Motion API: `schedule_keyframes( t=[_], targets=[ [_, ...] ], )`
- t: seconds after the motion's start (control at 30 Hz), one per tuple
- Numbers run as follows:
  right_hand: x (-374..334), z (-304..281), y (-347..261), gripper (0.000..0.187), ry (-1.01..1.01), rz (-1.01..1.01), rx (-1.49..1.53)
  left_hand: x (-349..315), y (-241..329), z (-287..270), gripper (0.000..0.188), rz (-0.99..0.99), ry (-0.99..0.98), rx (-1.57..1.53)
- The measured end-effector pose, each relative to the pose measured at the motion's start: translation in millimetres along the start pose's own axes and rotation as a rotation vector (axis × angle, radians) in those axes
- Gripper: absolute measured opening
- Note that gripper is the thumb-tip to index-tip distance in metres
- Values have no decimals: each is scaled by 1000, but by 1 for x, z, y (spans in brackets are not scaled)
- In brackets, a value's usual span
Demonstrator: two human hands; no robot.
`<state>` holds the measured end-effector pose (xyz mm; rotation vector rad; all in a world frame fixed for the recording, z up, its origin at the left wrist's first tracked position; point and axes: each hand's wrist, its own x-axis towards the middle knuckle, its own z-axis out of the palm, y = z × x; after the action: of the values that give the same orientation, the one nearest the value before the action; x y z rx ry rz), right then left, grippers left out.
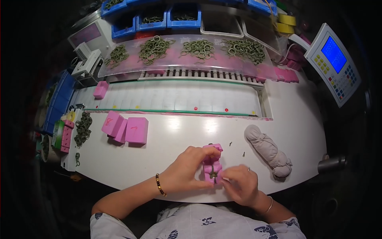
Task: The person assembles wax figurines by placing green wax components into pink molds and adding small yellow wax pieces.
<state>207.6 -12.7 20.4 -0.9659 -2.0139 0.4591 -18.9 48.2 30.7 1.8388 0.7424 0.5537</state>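
Observation:
A pink rubber-like mould (206, 169) is held near the front edge of the white table. My left hand (181, 169) grips it from the left, thumb at its near end and fingers curled over its far end. A dark green ring-shaped piece (214, 174) lies in the mould's opened face. My right hand (242, 185) is at the mould's right side, thumb and forefinger pinched together close to the green piece. What those fingertips hold is too small to make out. Two small dark green bits (244, 154) lie on the table beyond my right hand.
Pink blocks (136, 130) stand at left, near a pile of green rings (83, 129). A tied cloth bundle (267, 150) lies right. Behind runs a roller conveyor (171, 97) carrying a pink block (101, 90), below ring piles (155, 49) and blue bins (184, 18). A keypad display (334, 63) stands right.

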Motion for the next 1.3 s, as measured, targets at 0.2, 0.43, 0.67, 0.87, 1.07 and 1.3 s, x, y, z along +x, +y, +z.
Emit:
schedule_keyframes(
  t=[0.2, 0.43, 0.67, 0.87, 1.07, 1.3],
  targets=[
    [28, 4, 1, 32, -192, 9, -43, 1, 2, 5, 71, 23, 33, 196],
    [41, -21, -3, 26, 44, -124, -145, -1, -8, 6, 84, -2, 91, -6],
    [48, -21, 51, 23, -54, 141, -306, 5, -1, 1, 88, 2, 54, 91],
    [47, -56, 42, 40, 48, 146, -446, 5, -2, -3, 90, -23, 34, 119],
    [27, -86, 47, 58, -181, 297, -413, 11, -2, -12, 97, -87, -62, 107],
    [52, -74, -3, 52, 35, 31, -593, 14, 2, -13, 94, -165, -106, 60]
  ],
)
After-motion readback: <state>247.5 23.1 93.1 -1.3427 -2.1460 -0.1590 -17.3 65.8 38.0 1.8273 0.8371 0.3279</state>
